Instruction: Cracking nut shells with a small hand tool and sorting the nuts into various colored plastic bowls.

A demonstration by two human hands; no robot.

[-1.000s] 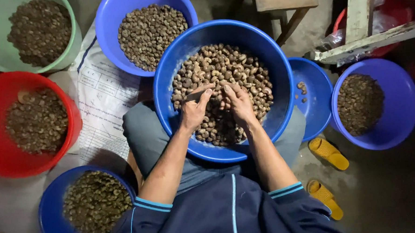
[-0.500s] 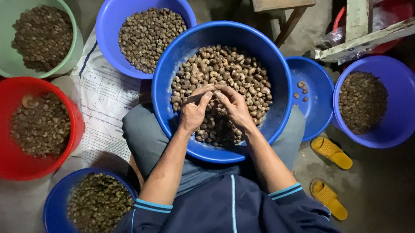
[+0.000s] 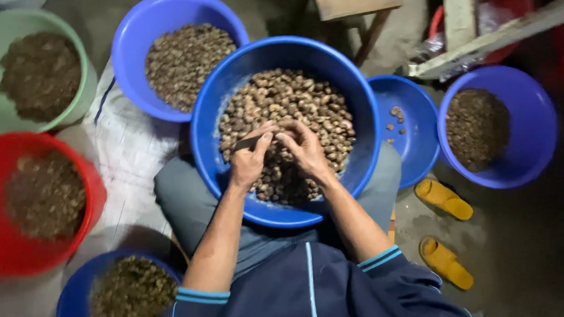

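A big blue basin [image 3: 212, 149] rests on my lap, heaped with several brown nuts [image 3: 292, 101]. Both hands are over the middle of the heap, fingertips meeting. My left hand [image 3: 249, 158] grips a small dark blade-like tool [image 3: 248, 143] that points left. My right hand [image 3: 304, 148] pinches a single nut against the tool's side; the nut itself is mostly hidden by my fingers.
Around me on the floor stand a blue basin [image 3: 131, 51] of nuts, a green basin [image 3: 81, 66], a red basin [image 3: 93, 192], a blue basin [image 3: 69, 304] at lower left, a small blue bowl [image 3: 420, 133] with a few pieces, another blue basin [image 3: 540, 122]. Yellow sandals [image 3: 445, 199] lie right.
My two hands have drawn closer together over the heap, from reaching into the nuts to working one nut between the fingertips. The view shifted slightly.
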